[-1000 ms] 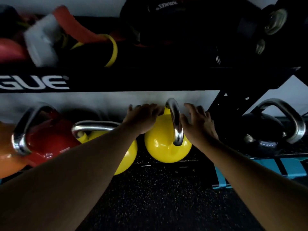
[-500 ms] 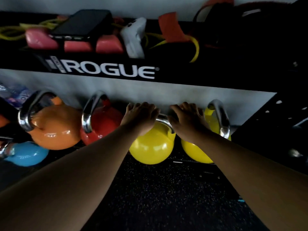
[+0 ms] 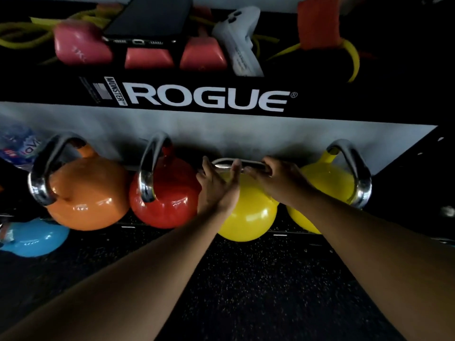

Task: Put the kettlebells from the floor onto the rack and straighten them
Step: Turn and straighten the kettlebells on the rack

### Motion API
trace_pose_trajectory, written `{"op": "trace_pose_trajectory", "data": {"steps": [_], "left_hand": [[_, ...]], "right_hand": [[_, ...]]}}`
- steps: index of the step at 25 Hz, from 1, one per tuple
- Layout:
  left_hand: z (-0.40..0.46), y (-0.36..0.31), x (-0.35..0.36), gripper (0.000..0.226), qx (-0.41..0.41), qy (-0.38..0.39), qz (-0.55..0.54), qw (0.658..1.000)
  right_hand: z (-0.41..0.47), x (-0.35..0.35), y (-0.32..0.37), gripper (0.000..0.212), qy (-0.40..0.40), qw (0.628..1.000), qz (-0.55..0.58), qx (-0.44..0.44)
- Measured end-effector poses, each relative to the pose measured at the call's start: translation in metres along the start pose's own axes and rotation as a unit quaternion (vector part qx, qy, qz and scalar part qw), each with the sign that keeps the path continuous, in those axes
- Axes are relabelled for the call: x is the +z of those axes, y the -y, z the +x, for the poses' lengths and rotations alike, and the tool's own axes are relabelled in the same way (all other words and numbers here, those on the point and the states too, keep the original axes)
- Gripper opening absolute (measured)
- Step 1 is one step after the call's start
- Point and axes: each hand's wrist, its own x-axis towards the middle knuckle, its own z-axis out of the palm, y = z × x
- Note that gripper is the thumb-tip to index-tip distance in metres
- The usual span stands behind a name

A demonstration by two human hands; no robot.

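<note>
While turning the handle: risk of pinched fingers against the red kettlebell (image 3: 164, 193), touching alongside.
Left hand (image 3: 216, 185): fingers spread loose, flat against the near yellow kettlebell (image 3: 248, 212).
Right hand (image 3: 278, 178): curled around its handle (image 3: 248, 163).
Kettlebell position: on the low rack shelf (image 3: 280, 234), handle crosswise, unlike its neighbours.
Slip risk: polished steel, one-handed grip.
Upper beam (image 3: 73, 92): "MONSTER", "ROGUE".

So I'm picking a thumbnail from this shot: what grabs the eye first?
The row of glossy kettlebells: orange kettlebell, red kettlebell, then two yellow ones. Both hands meet on the handle of the middle yellow kettlebell, left hand loose, right hand gripping. Above, the white ROGUE lettering stands out on the black shelf.
</note>
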Motion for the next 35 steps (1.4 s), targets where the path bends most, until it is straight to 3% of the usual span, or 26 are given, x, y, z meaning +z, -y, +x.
{"op": "trace_pose_trajectory", "data": {"steps": [3, 6, 10, 12, 15, 18, 35], "left_hand": [[0.04, -0.008, -0.007, 0.086, 0.04, 0.075, -0.11, 0.99], [0.051, -0.017, 0.005, 0.056, 0.055, 0.128, -0.19, 0.972], [0.056, -0.012, 0.013, 0.059, 0.06, 0.168, -0.235, 0.956], [0.059, -0.009, 0.014, 0.065, 0.05, 0.178, -0.243, 0.952], [0.064, -0.018, 0.019, 0.062, 0.049, 0.177, -0.251, 0.951], [0.07, -0.032, 0.028, 0.052, 0.087, 0.201, -0.226, 0.949], [0.066, -0.038, 0.039, 0.051, 0.077, 0.179, -0.262, 0.945]], "right_hand": [[-0.008, 0.022, 0.015, 0.048, -0.108, 0.99, 0.056, 0.072], [-0.015, 0.038, 0.018, 0.04, -0.203, 0.965, 0.12, 0.113], [-0.009, 0.035, 0.008, 0.031, -0.101, 0.915, 0.37, 0.127], [-0.009, 0.034, 0.005, 0.035, -0.085, 0.891, 0.428, 0.124], [-0.008, 0.041, 0.013, 0.046, -0.108, 0.881, 0.431, 0.162], [-0.015, 0.048, 0.026, 0.039, -0.127, 0.859, 0.472, 0.15], [-0.018, 0.051, 0.022, 0.038, -0.132, 0.792, 0.578, 0.143]]}}
